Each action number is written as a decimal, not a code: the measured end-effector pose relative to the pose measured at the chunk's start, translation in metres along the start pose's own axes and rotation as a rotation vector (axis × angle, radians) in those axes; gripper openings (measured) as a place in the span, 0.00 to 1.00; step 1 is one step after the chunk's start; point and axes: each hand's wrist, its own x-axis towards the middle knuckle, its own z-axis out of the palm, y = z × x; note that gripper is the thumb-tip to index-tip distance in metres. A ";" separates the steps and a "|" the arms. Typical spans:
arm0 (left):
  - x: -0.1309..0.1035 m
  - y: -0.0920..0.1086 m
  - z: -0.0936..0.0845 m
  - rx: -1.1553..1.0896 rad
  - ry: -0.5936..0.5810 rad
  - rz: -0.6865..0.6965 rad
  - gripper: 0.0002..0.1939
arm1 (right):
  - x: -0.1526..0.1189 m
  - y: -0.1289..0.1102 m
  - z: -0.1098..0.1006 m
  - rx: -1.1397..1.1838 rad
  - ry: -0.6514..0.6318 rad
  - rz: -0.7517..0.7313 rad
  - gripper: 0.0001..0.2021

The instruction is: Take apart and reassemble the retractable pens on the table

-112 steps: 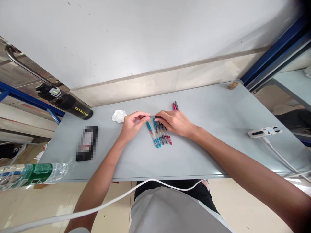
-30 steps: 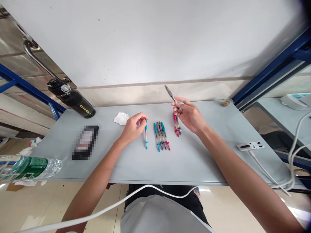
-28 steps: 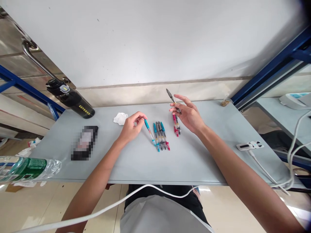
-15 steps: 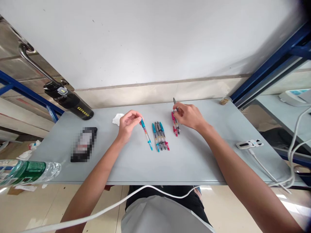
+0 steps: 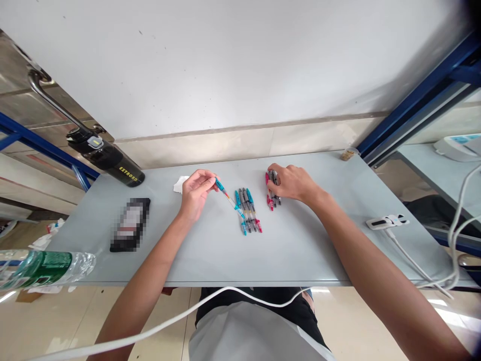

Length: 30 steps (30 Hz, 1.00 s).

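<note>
Pinched by its upper end in my left hand [image 5: 197, 193] is a blue pen [image 5: 229, 197] with an orange-tinted refill. It slants down to the right, its tip overlapping the left side of a row of several pens [image 5: 246, 210] with blue and grey grips on the table. My right hand [image 5: 291, 181] is closed around a smaller group of pens [image 5: 269, 200], pink on the left and grey beside it. Its thumb and fingers touch these pens and partly cover them, so I cannot count them.
On the grey table [image 5: 225, 263] are a black bottle [image 5: 116, 159], a pixelated dark item [image 5: 130, 224], crumpled white tissue [image 5: 180, 184], a small clear cup [image 5: 349, 154] and a white clip-like device [image 5: 387, 221] with a cable. A water bottle [image 5: 48, 265] lies at left.
The grey pen in my right hand has come down from upright to lie beside the pink one. My left hand has tilted the blue pen, swinging its tip up and rightward over the row.
</note>
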 end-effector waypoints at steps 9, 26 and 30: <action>0.000 0.002 0.002 0.095 0.021 0.022 0.19 | -0.005 -0.020 0.002 0.254 0.175 -0.144 0.23; -0.007 -0.011 -0.011 0.907 -0.278 0.354 0.09 | -0.013 -0.045 0.020 0.335 0.232 -0.532 0.24; -0.007 -0.005 -0.013 1.000 -0.359 0.372 0.12 | -0.014 -0.046 0.018 0.369 0.250 -0.549 0.23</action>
